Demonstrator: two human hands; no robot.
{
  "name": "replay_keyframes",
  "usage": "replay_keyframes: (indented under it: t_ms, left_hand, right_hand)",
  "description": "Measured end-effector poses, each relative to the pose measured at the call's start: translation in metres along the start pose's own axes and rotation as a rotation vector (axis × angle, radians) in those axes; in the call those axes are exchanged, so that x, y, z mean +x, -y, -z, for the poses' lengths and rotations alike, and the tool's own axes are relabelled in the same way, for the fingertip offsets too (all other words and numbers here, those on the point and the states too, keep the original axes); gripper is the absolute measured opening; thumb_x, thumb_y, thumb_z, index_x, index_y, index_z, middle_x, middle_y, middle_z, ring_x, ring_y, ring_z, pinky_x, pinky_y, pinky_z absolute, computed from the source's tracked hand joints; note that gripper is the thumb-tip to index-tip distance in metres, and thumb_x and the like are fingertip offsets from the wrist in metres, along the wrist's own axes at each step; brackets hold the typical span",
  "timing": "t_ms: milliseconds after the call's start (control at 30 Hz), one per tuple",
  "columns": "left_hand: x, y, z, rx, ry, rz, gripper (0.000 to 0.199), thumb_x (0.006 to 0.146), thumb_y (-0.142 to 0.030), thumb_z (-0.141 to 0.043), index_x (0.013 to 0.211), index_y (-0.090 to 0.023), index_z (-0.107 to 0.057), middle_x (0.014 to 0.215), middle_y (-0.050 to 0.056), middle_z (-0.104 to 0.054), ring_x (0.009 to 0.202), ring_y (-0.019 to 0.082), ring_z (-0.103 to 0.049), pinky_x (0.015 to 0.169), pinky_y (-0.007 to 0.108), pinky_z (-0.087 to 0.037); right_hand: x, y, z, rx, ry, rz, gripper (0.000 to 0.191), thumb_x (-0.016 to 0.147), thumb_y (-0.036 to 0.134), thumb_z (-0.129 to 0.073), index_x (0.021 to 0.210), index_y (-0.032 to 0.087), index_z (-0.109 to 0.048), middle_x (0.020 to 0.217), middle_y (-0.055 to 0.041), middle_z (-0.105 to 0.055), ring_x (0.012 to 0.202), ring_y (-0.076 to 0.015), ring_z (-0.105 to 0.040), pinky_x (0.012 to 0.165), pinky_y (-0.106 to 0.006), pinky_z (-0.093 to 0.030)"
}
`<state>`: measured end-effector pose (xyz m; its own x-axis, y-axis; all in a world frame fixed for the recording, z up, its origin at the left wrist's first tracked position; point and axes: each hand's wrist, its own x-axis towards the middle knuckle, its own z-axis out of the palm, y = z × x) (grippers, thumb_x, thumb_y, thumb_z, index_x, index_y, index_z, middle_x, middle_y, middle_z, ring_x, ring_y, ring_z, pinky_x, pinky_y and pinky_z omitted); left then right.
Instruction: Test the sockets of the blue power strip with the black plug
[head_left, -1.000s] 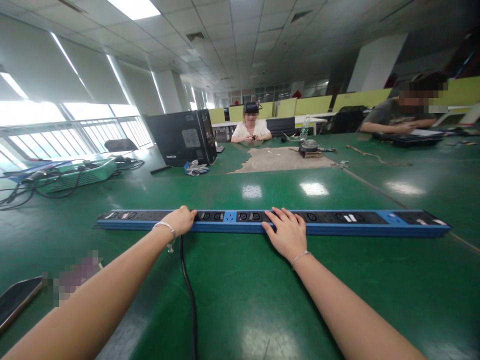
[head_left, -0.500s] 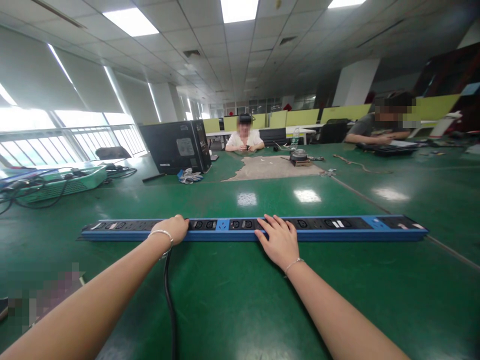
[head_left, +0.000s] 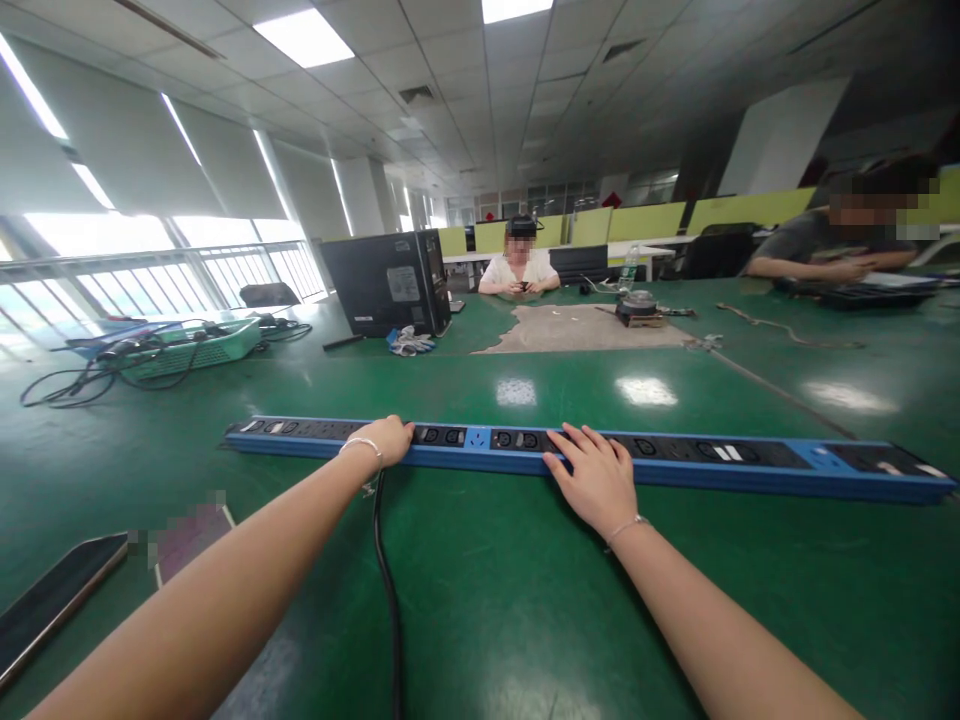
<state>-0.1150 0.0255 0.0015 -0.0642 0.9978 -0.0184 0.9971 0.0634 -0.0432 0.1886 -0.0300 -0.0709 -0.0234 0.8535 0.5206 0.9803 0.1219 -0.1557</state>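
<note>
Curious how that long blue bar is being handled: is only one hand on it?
No, the left hand and the right hand are both on the blue power strip.

White labels (head_left: 727, 454) on power strip (head_left: 478, 440), black computer case (head_left: 367, 290): lettering too small to read.

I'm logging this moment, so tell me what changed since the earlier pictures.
Nothing on the table has visibly moved, and nothing was taken hold of or let go. Only the view shifted, so the scene sits further right in the picture. The left hand and right hand stayed at the same places on the power strip.
</note>
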Motion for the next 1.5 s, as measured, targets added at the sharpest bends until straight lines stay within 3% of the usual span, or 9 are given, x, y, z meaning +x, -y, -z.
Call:
replay_keyframes:
  t_ms: [167, 367, 733, 1000, 1200, 1300, 1400, 1467, 1500]
  left_hand:
    - [-0.008, -0.006, -0.001, -0.004, 0.056, 0.096, 0.053, 0.086, -0.047, -0.022, 0.104, -0.011, -0.057, 0.101, 0.024, -0.067, 0.098, 0.031, -0.063, 0.079, 0.042, -0.046]
    - [-0.008, -0.007, 0.001, -0.023, 0.086, 0.086, 0.052, 0.086, -0.047, -0.024, 0.103, -0.010, -0.057, 0.102, 0.023, -0.066, 0.100, 0.030, -0.062, 0.081, 0.039, -0.046]
    - [-0.015, -0.009, -0.004, -0.032, 0.011, 0.103, 0.052, 0.087, -0.047, -0.020, 0.101, -0.012, -0.056, 0.101, 0.022, -0.067, 0.095, 0.030, -0.064, 0.079, 0.040, -0.047]
    - [-0.017, -0.001, 0.001, -0.028, -0.024, 0.042, 0.050, 0.086, -0.048, -0.025, 0.100, -0.014, -0.059, 0.100, 0.020, -0.067, 0.095, 0.028, -0.064, 0.082, 0.038, -0.045]
    - [-0.020, -0.004, -0.004, -0.019, -0.035, 0.076, 0.051, 0.086, -0.049, -0.022, 0.097, -0.014, -0.059, 0.094, 0.019, -0.068, 0.091, 0.030, -0.065, 0.078, 0.041, -0.047]
    - [-0.024, -0.004, 0.012, -0.017, -0.050, 0.096, 0.054, 0.087, -0.049, -0.019, 0.097, -0.013, -0.058, 0.094, 0.020, -0.068, 0.090, 0.032, -0.064, 0.078, 0.044, -0.046]
    - [-0.028, 0.002, 0.055, -0.040, -0.221, 0.146, 0.061, 0.087, -0.051, -0.013, 0.096, -0.010, -0.058, 0.095, 0.020, -0.066, 0.092, 0.032, -0.063, 0.079, 0.043, -0.046]
    - [-0.031, 0.007, 0.085, -0.070, -0.319, 0.097, 0.061, 0.088, -0.048, -0.013, 0.089, -0.009, -0.060, 0.089, 0.016, -0.067, 0.092, 0.028, -0.062, 0.081, 0.040, -0.045]
    - [-0.032, 0.009, 0.096, -0.091, -0.294, 0.072, 0.061, 0.088, -0.048, -0.014, 0.082, -0.009, -0.061, 0.078, 0.013, -0.067, 0.089, 0.026, -0.062, 0.081, 0.038, -0.045]
  right_hand:
    - [-0.001, 0.000, 0.000, -0.005, -0.003, 0.000, 0.039, 0.089, 0.047, -0.037, 0.119, 0.033, -0.058, 0.130, 0.0004, -0.054, 0.122, -0.0229, -0.042, 0.099, -0.045, -0.024]
    - [0.000, 0.000, -0.001, -0.009, 0.004, -0.007, 0.040, 0.089, 0.047, -0.036, 0.119, 0.033, -0.058, 0.130, 0.0005, -0.053, 0.122, -0.0228, -0.041, 0.100, -0.045, -0.023]
    - [-0.004, 0.004, -0.002, -0.078, -0.004, 0.076, 0.037, 0.089, 0.043, -0.038, 0.121, 0.035, -0.055, 0.132, -0.0011, -0.051, 0.123, -0.0257, -0.040, 0.099, -0.048, -0.023]
    - [-0.003, 0.003, -0.002, -0.057, 0.004, 0.059, 0.037, 0.089, 0.045, -0.040, 0.121, 0.037, -0.055, 0.132, -0.0003, -0.051, 0.123, -0.0251, -0.040, 0.100, -0.048, -0.024]
    - [-0.004, 0.004, -0.001, -0.036, 0.003, 0.055, 0.036, 0.089, 0.045, -0.039, 0.120, 0.037, -0.056, 0.132, 0.0002, -0.052, 0.124, -0.0248, -0.039, 0.100, -0.047, -0.023]
    - [-0.004, 0.004, -0.001, -0.033, 0.002, 0.053, 0.036, 0.089, 0.044, -0.039, 0.120, 0.036, -0.056, 0.132, -0.0001, -0.052, 0.124, -0.0247, -0.039, 0.100, -0.047, -0.023]
    - [-0.004, 0.005, 0.001, -0.034, 0.017, 0.055, 0.036, 0.089, 0.044, -0.039, 0.120, 0.037, -0.056, 0.132, -0.0002, -0.051, 0.124, -0.0251, -0.039, 0.100, -0.047, -0.023]
    - [-0.004, 0.005, 0.001, -0.035, 0.026, 0.049, 0.036, 0.090, 0.044, -0.039, 0.121, 0.037, -0.055, 0.133, -0.0001, -0.051, 0.124, -0.0249, -0.038, 0.100, -0.048, -0.022]
    - [-0.004, 0.005, 0.002, -0.035, 0.030, 0.045, 0.037, 0.090, 0.044, -0.039, 0.121, 0.037, -0.055, 0.133, -0.0001, -0.051, 0.125, -0.0248, -0.038, 0.100, -0.048, -0.022]
